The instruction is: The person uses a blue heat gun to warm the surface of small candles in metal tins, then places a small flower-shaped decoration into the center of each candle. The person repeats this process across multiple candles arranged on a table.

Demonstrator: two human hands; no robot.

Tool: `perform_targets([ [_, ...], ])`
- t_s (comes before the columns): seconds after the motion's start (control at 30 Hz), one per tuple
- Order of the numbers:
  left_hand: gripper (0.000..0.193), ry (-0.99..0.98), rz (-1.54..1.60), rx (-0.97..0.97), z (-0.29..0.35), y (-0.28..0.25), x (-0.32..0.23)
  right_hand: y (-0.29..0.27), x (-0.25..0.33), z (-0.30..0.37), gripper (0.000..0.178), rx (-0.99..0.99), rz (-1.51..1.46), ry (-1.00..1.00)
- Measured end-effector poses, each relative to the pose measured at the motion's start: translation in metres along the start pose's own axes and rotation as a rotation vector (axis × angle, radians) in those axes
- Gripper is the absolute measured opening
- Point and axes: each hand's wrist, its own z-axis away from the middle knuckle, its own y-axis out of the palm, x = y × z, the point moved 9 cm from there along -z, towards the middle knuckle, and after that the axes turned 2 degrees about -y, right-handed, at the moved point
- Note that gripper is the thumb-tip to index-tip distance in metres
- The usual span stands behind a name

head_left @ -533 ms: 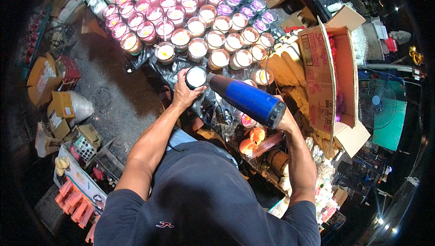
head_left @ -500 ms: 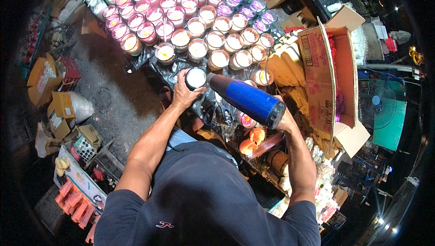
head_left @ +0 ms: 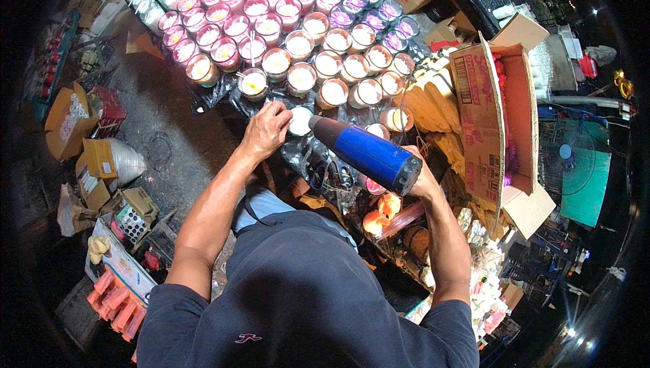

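The right hand (head_left: 424, 180), closed on a blue-and-black cylindrical blower (head_left: 369, 156), holds its dark nozzle (head_left: 318, 125) just beside a round, white-filled glass cup (head_left: 300, 122), left of which the left hand (head_left: 267, 130) curls its fingers (their grip cannot be told).

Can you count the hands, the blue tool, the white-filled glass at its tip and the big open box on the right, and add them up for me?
Hands, a left hand and a right hand: 2
Blue tool: 1
White-filled glass: 1
Big open box: 1
Total: 5
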Motion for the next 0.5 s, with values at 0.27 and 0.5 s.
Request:
perform_targets([
  [0.27, 0.01, -0.156, 0.107, -0.1, 0.014, 0.0, 0.005, 0.005, -0.01, -0.008, 0.044, 0.045, -0.119, 0.092],
  [0.5, 0.011, -0.27, 0.162, -0.222, 0.031, 0.005, 0.001, 0.011, -0.003, -0.02, 0.042, 0.064, -0.026, 0.073],
])
